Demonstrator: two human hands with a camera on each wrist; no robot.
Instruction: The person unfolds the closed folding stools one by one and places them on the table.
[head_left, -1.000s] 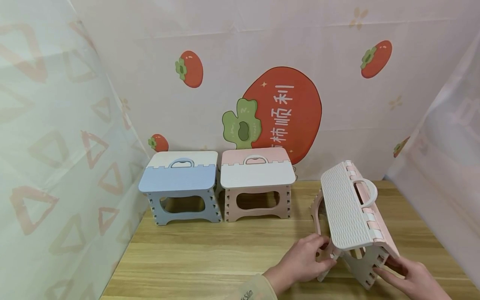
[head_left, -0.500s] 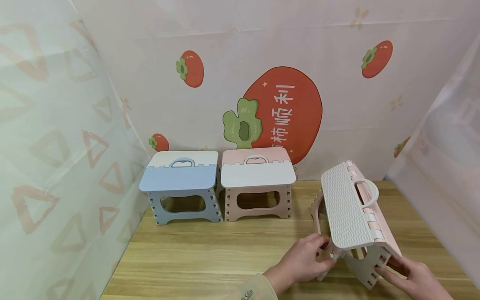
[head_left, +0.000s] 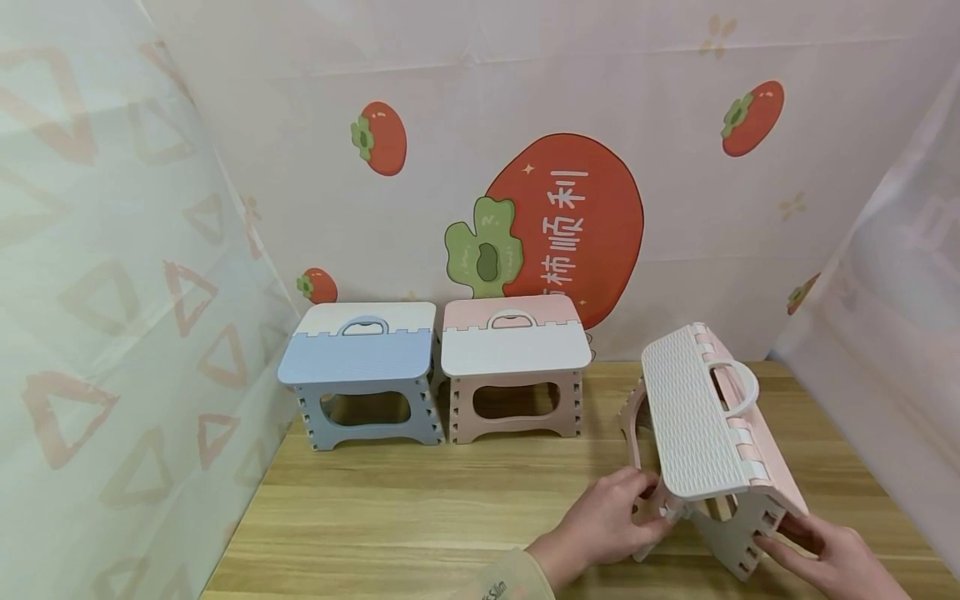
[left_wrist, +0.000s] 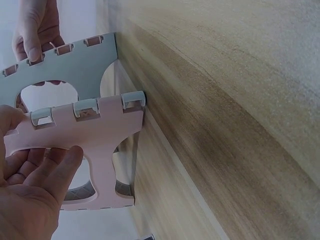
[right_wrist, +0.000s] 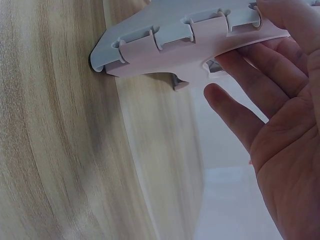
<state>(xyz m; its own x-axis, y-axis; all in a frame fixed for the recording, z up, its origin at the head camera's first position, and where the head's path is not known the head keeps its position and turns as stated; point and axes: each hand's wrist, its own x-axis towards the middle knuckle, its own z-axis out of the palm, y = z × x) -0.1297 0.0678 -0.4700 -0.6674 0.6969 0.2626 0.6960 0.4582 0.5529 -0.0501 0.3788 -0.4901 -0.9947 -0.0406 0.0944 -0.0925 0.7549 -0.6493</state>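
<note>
A pink and white folding step stool (head_left: 690, 417) stands partly folded at the right of the table in the head view, its top halves sloping like a roof. My left hand (head_left: 607, 517) grips the near left leg panel; in the left wrist view, fingers (left_wrist: 64, 172) pass through the cutout of that pink panel (left_wrist: 100, 127). My right hand (head_left: 832, 554) holds the right leg edge, thumb on one side and fingers on the other. In the right wrist view, two of its fingers (right_wrist: 265, 75) lie behind the hinged edge (right_wrist: 175, 45). Both tops' undersides are hidden.
A blue and white stool (head_left: 360, 358) and a pink and white stool (head_left: 513, 350) stand unfolded side by side at the back. The wooden table (head_left: 360, 517) meets a printed cloth wall (head_left: 420, 233) behind, with cloth walls on both sides.
My right hand has shifted slightly right, with the stool's right leg and pink half. The gap between the leg panels is a little wider. My left hand has stayed put.
</note>
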